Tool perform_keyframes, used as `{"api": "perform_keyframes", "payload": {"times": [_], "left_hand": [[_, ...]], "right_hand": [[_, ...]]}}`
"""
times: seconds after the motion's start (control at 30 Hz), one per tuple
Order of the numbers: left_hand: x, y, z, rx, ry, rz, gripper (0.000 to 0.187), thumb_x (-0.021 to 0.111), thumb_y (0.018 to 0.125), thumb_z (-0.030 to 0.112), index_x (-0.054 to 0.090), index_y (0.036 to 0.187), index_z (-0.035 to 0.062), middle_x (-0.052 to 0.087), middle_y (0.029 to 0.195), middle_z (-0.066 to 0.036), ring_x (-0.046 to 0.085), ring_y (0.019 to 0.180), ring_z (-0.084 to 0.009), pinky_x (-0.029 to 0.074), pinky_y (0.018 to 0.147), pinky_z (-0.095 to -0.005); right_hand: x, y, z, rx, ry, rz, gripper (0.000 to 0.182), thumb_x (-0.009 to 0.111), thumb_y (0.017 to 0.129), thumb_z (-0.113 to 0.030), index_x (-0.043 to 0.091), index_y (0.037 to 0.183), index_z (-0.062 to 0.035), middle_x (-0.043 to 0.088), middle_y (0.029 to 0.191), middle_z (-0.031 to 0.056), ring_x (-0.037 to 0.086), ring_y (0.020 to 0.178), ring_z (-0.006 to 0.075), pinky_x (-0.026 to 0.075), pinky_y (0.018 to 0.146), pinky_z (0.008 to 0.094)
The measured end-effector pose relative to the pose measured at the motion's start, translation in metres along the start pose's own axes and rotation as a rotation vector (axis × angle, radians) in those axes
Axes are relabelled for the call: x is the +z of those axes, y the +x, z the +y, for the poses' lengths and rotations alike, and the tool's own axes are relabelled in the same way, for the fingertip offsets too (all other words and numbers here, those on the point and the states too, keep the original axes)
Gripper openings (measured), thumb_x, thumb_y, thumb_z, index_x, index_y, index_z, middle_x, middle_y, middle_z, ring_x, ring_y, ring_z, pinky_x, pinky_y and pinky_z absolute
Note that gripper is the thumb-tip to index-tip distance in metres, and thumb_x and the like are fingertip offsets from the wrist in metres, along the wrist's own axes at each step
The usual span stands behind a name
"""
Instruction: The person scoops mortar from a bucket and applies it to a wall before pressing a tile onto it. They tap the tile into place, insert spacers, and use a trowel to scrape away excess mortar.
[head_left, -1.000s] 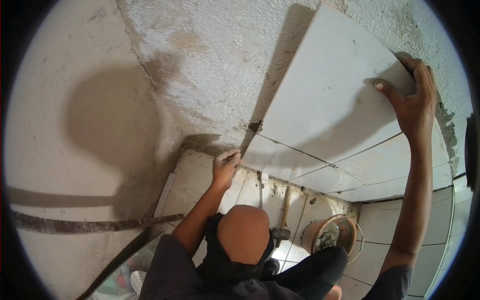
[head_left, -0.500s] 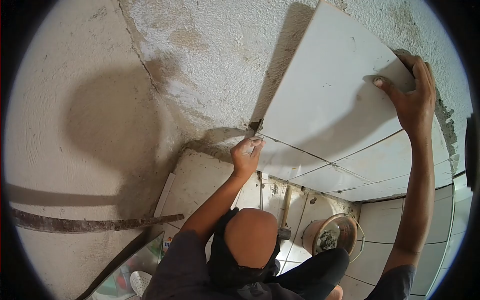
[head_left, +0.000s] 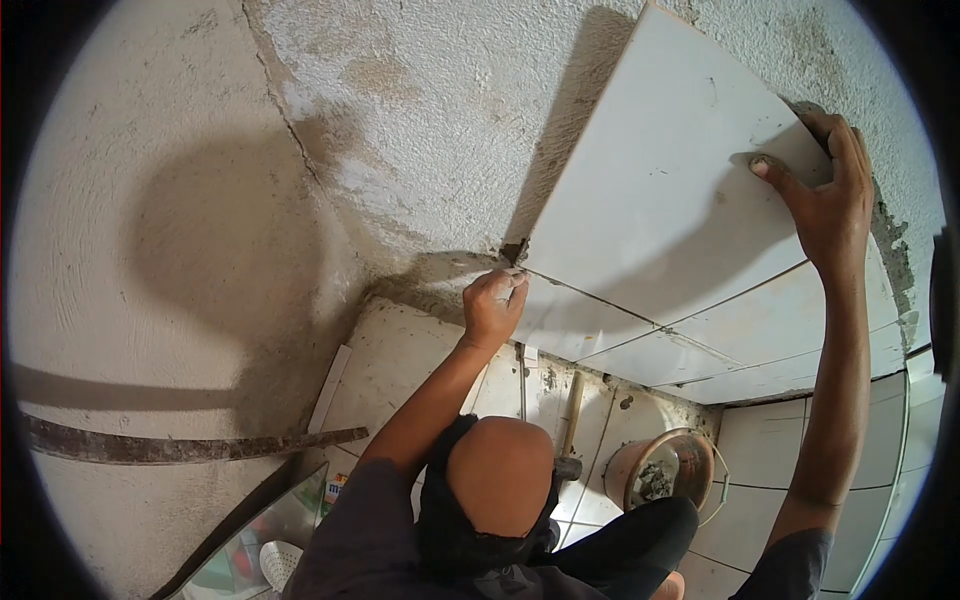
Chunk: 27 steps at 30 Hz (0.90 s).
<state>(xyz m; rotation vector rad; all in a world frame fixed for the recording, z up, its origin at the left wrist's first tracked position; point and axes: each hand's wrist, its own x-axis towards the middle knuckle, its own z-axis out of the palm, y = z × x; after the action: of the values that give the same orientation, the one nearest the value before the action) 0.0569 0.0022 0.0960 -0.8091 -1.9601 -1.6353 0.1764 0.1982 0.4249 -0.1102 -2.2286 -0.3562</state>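
A large white wall tile (head_left: 670, 170) stands above a row of set tiles, its top leaning out from the rough wall. My right hand (head_left: 840, 195) grips its right edge, thumb on the face and fingers behind. At the tile's lower left corner, my left hand (head_left: 495, 305) is closed in a pinch against the joint. Whatever sits between those fingertips is too small to make out. Below the joint runs the lower tile row (head_left: 580, 318), and dark mortar (head_left: 513, 250) shows beside the corner.
A bucket (head_left: 615, 475) with grey mortar inside stands on the tiled floor. Close by lies a hammer (head_left: 573, 420) with a wooden handle. A long, stained strip (head_left: 190, 443) juts in from the left. My bent knee (head_left: 500, 470) is at the bottom centre.
My left fingertips have moved slightly up and closer to the joint at the tile's corner. The right hand keeps its hold, and the tile has barely shifted.
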Motion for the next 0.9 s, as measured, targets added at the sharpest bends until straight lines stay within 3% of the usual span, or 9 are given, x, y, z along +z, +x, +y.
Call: {"api": "perform_keyframes", "payload": {"times": [0.7, 0.87, 0.9], "left_hand": [[0.007, 0.003, -0.002, 0.038, 0.004, -0.004, 0.018, 0.076, 0.068, 0.007, 0.059, 0.066, 0.0015, 0.064, 0.07, -0.011, 0.062, 0.065, -0.0268, 0.049, 0.059, -0.0318], [0.007, 0.004, 0.004, 0.002, -0.032, -0.02, 0.017, 0.073, 0.07, 0.009, 0.058, 0.068, 0.0016, 0.062, 0.069, -0.012, 0.06, 0.063, -0.0296, 0.048, 0.058, -0.0356], [0.008, 0.001, 0.0, -0.041, -0.053, -0.008, 0.019, 0.076, 0.068, 0.008, 0.059, 0.068, 0.0011, 0.063, 0.069, -0.011, 0.061, 0.063, -0.0267, 0.048, 0.059, -0.0338]], "right_hand": [[-0.001, 0.0, 0.004, -0.037, -0.021, 0.0, 0.056, 0.084, 0.053, -0.03, 0.059, 0.096, -0.0053, 0.058, 0.089, 0.0077, 0.057, 0.086, 0.0247, 0.048, 0.077, 0.0386], [-0.003, 0.002, -0.002, 0.068, 0.022, -0.053, 0.054, 0.084, 0.053, -0.026, 0.059, 0.096, -0.0059, 0.059, 0.089, 0.0068, 0.055, 0.088, 0.0245, 0.045, 0.079, 0.0392], [-0.004, 0.002, -0.003, 0.071, 0.02, -0.049, 0.054, 0.084, 0.053, -0.026, 0.059, 0.096, -0.0059, 0.059, 0.089, 0.0068, 0.055, 0.088, 0.0245, 0.045, 0.079, 0.0392]]}}
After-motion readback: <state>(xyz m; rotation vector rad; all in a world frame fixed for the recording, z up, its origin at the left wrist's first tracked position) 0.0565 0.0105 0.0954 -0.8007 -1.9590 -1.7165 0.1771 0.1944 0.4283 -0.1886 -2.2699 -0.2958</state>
